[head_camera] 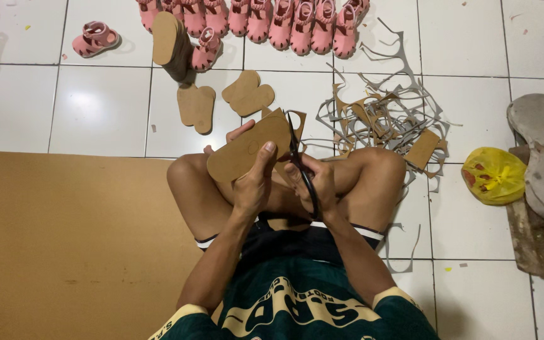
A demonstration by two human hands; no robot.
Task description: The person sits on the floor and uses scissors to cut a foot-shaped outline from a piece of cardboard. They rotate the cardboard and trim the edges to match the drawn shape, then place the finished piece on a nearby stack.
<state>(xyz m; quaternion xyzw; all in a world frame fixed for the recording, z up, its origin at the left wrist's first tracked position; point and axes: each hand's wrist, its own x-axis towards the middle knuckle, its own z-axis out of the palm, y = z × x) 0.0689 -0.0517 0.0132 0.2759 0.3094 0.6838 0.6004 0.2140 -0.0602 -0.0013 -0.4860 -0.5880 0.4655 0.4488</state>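
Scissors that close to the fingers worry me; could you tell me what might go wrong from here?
The scissors in the right hand cut right beside the left hand, whose thumb lies on the cardboard sole piece, so a slip could nick it. The cutting is done over bare knees, and offcut strips could snag the blades.

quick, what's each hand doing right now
Left hand: closed on the tan sole-shaped cardboard piece.
Right hand: closed on the black scissors, blades at the cardboard's edge.

Matt brown cardboard sole piece (247, 148), dark metal scissors (301, 170), glossy white tiled floor (102, 107), matt brown board sheet (58, 239) at left, shiny yellow plastic bag (493, 176) at right
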